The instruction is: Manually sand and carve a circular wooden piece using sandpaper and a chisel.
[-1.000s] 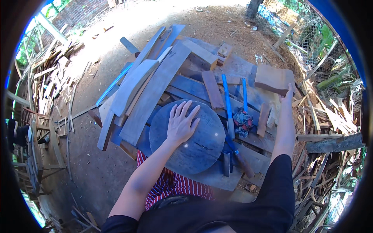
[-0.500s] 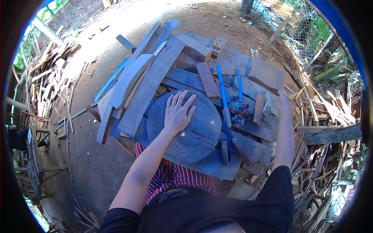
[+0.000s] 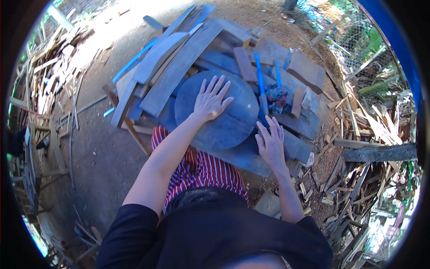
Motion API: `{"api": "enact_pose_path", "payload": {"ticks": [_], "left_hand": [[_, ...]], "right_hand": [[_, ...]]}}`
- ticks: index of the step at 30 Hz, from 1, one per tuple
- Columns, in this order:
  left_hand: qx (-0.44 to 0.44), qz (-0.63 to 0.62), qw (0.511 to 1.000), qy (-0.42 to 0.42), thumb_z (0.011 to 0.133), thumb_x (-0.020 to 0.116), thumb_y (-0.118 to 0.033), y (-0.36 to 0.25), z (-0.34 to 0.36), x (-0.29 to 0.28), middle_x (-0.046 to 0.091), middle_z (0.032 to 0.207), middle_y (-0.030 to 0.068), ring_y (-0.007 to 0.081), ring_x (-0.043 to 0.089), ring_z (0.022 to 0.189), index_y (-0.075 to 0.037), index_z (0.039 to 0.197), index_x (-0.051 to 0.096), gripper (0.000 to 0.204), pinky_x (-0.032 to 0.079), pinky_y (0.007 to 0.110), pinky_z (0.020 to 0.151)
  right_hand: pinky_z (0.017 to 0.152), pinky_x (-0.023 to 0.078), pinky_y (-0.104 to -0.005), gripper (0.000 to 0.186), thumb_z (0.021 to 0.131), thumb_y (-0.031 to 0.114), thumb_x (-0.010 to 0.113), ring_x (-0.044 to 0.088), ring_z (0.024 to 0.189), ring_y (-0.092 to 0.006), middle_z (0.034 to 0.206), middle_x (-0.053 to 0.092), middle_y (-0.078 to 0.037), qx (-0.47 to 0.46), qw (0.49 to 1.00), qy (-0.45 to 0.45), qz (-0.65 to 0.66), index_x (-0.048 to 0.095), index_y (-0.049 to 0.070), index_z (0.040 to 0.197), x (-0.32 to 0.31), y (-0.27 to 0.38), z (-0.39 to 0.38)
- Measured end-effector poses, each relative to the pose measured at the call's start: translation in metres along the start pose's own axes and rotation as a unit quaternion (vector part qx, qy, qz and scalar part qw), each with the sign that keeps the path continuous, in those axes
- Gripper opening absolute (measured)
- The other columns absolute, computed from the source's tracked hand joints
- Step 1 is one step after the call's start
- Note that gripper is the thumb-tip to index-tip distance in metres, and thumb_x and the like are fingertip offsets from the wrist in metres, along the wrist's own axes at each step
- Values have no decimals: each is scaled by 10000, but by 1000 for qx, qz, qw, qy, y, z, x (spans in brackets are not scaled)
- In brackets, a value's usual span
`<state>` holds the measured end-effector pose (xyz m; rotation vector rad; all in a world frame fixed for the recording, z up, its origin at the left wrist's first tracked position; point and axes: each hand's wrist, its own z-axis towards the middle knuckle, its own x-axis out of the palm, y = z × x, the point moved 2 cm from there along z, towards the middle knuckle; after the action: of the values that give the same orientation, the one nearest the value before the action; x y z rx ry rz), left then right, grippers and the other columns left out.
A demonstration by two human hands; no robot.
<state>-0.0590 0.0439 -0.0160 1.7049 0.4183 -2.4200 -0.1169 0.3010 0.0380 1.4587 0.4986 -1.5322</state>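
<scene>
My left hand [image 3: 210,101] lies flat on a dark grey round board [image 3: 219,134], fingers spread, holding nothing. My right hand [image 3: 272,143] is open beside the board's right edge, over the planks; its fingers are apart and nothing shows in them. Whether it touches the surface below, I cannot tell. Beyond its fingertips lie a long tool with a blue handle [image 3: 260,71] and a shorter blue handle [image 3: 277,74]. A crumpled dark red and grey cloth [image 3: 276,98] sits beside them. The right hand covers part of the planks beneath.
Several long boards [image 3: 183,67] are stacked at the far left of the worktable. A brown wooden block [image 3: 244,65], a smaller block [image 3: 297,101] and a curved wood piece [image 3: 306,69] lie to the right. Scrap wood heaps [image 3: 358,197] and a wire fence [image 3: 354,49] stand further right.
My right hand has come in from the far right, beside the curved wood piece, to the round board's right edge. My left hand stays flat on the board. The whole view has shifted slightly.
</scene>
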Motion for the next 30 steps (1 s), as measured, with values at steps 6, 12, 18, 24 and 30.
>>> {"api": "enact_pose_path", "payload": {"ticks": [6,12,18,24,30], "left_hand": [[33,-58,997,44,952,441,-534,-30,-82,-28,293,1568,100,264,244,1455,-69,1489,337,718,136,488,1187],[24,-30,996,84,974,377,-555,-13,-125,-45,263,1587,54,222,192,1476,-123,1525,279,706,65,477,1200],[-122,-50,991,25,979,406,-531,52,-121,-35,224,1597,76,288,229,1459,-96,1522,263,711,190,460,1179],[-232,-262,936,-42,929,568,-429,84,-91,-12,291,1520,259,398,330,1389,-1,1495,251,777,341,433,1108],[-430,-359,828,-34,814,726,-339,101,-55,-22,628,1186,242,326,614,1110,75,1275,532,650,484,399,936]], "right_hand": [[1132,262,-517,462,962,240,529,334,1389,-345,1462,391,-162,10,1000,23,16,481,69,1389,27,34,-29],[1137,260,-509,476,970,247,515,337,1390,-347,1485,371,-164,-28,999,33,-15,457,56,1402,47,53,-15],[1142,263,-511,497,976,237,507,328,1384,-385,1484,345,-224,-1,1000,-6,1,423,30,1420,50,58,-23],[1145,275,-502,562,946,182,530,318,1390,-390,1490,326,-242,25,999,-5,-31,357,7,1452,50,70,-45],[1119,327,-464,574,932,114,506,374,1363,-391,1449,403,-239,54,998,-22,-11,331,13,1469,51,50,-46]]}}
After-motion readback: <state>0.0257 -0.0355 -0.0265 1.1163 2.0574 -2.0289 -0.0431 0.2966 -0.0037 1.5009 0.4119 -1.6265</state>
